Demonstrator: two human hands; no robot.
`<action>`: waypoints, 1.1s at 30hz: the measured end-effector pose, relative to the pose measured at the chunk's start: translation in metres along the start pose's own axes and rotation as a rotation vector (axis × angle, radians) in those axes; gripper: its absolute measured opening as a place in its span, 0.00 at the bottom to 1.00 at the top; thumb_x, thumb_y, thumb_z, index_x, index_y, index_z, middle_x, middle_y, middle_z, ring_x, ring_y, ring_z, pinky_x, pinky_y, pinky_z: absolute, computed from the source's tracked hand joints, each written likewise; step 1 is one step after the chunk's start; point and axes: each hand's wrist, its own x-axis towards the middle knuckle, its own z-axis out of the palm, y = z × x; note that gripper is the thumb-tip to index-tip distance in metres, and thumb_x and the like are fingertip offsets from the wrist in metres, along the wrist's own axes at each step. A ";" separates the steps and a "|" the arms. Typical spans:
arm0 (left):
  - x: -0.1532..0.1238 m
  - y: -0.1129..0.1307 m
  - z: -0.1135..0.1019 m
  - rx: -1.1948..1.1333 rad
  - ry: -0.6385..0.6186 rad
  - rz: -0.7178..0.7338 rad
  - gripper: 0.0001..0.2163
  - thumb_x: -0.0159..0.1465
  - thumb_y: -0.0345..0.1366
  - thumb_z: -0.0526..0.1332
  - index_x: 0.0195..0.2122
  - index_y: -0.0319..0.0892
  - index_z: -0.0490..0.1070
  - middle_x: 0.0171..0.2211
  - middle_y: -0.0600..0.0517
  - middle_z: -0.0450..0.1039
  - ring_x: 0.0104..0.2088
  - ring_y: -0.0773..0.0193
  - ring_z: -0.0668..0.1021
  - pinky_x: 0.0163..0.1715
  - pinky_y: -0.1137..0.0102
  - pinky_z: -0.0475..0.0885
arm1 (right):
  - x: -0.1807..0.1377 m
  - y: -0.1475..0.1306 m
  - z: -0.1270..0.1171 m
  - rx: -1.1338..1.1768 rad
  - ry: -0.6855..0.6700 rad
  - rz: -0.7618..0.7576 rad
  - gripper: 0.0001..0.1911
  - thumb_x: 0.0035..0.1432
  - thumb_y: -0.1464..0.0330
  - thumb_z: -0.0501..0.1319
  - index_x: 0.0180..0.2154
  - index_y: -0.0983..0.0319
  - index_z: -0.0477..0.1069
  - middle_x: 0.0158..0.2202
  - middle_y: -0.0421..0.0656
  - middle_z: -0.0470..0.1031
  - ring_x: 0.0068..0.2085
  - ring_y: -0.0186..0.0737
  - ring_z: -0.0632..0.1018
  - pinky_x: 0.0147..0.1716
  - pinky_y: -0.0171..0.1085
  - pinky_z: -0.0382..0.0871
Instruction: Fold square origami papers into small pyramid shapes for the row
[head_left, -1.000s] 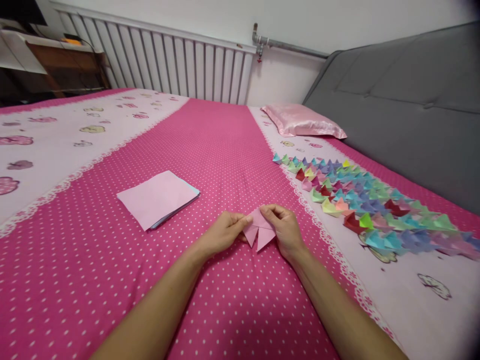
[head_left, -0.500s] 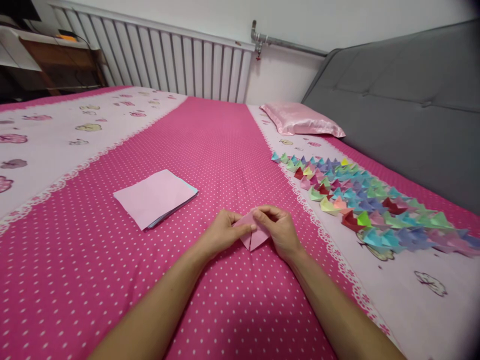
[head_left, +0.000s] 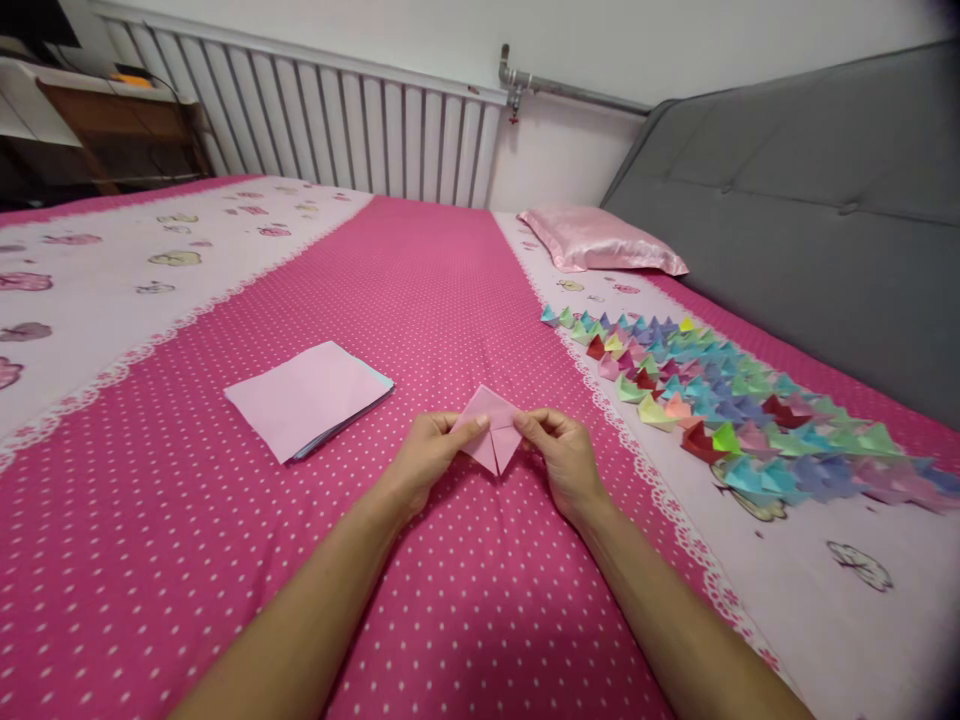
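A small piece of folded pink paper (head_left: 484,405) is held up between my two hands, diamond-shaped, with a slit running down to its lower point. My left hand (head_left: 426,458) pinches its left corner, thumb on top. At the right corner, my right hand (head_left: 564,455) grips it between thumb and fingers. The fingers behind the paper are partly hidden. Left of my hands, a stack of paper sheets (head_left: 311,395) lies on the bed, pink on top with blue edges showing below.
Rows of small folded paper boats (head_left: 705,385) in many colours stand on the bed at the right. Behind them lie a pink pillow (head_left: 600,238) and a grey headboard (head_left: 810,180). A white radiator (head_left: 337,105) lines the far wall; a desk (head_left: 112,120) stands far left.
My fingers have spread apart to the paper's left and right corners. The folded paper now shows as a whole diamond, raised slightly and turned flatter toward me.
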 end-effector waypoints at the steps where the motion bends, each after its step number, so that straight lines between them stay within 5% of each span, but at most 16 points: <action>1: 0.000 0.000 0.000 -0.004 -0.006 0.007 0.16 0.52 0.45 0.63 0.25 0.33 0.74 0.22 0.49 0.71 0.21 0.71 0.67 0.23 0.74 0.59 | 0.001 0.000 0.000 0.015 0.013 0.008 0.10 0.43 0.63 0.68 0.23 0.63 0.73 0.19 0.36 0.69 0.22 0.27 0.66 0.23 0.30 0.59; 9: 0.000 0.001 -0.002 -0.026 -0.005 -0.015 0.13 0.52 0.42 0.64 0.23 0.34 0.73 0.21 0.49 0.71 0.21 0.72 0.67 0.23 0.74 0.58 | 0.002 0.001 0.000 0.069 -0.011 0.045 0.13 0.43 0.62 0.68 0.20 0.64 0.69 0.16 0.33 0.63 0.20 0.25 0.61 0.20 0.28 0.53; 17: -0.001 0.001 -0.004 -0.086 -0.027 -0.048 0.14 0.49 0.39 0.67 0.33 0.33 0.74 0.28 0.46 0.75 0.25 0.68 0.73 0.27 0.74 0.65 | -0.003 0.000 0.000 -0.030 -0.134 0.032 0.12 0.44 0.63 0.67 0.20 0.63 0.69 0.18 0.34 0.64 0.20 0.26 0.62 0.20 0.29 0.55; 21: 0.000 0.002 -0.005 -0.148 0.013 -0.090 0.14 0.49 0.37 0.67 0.32 0.32 0.75 0.28 0.45 0.76 0.24 0.68 0.74 0.26 0.74 0.66 | -0.002 -0.001 0.000 -0.006 -0.185 0.004 0.10 0.51 0.61 0.61 0.29 0.61 0.73 0.20 0.35 0.65 0.22 0.28 0.65 0.23 0.30 0.59; 26: 0.003 0.004 -0.007 -0.241 0.048 -0.127 0.11 0.49 0.34 0.66 0.31 0.32 0.75 0.27 0.45 0.77 0.25 0.67 0.75 0.27 0.75 0.68 | 0.000 -0.003 -0.001 -0.036 -0.178 -0.172 0.15 0.53 0.67 0.59 0.45 0.53 0.69 0.40 0.40 0.71 0.34 0.33 0.71 0.37 0.36 0.67; 33: 0.002 0.005 -0.007 -0.226 0.027 -0.139 0.08 0.48 0.32 0.66 0.28 0.32 0.75 0.24 0.46 0.76 0.22 0.67 0.75 0.23 0.76 0.67 | -0.002 -0.005 -0.001 -0.406 -0.272 -0.481 0.09 0.51 0.73 0.60 0.34 0.55 0.74 0.48 0.43 0.66 0.51 0.42 0.68 0.48 0.43 0.63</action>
